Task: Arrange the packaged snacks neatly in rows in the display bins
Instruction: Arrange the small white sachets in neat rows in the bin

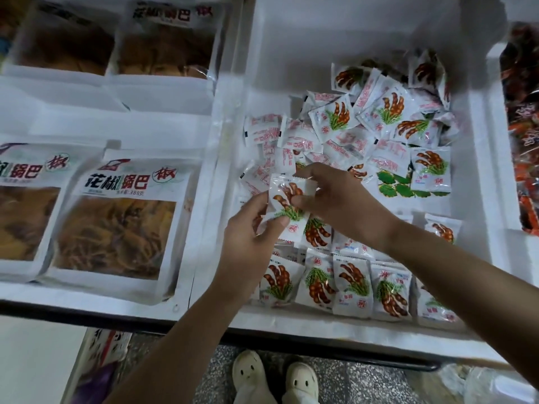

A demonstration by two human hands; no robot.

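The left hand [250,228] pinches the lower left corner of one small packet [287,199], and the right hand [338,199] pinches its right edge, probably to keep the picture side up. The packet is held above the white bin [291,320], just over the front row [353,287]. The loose pile [388,109] lies further back and right.
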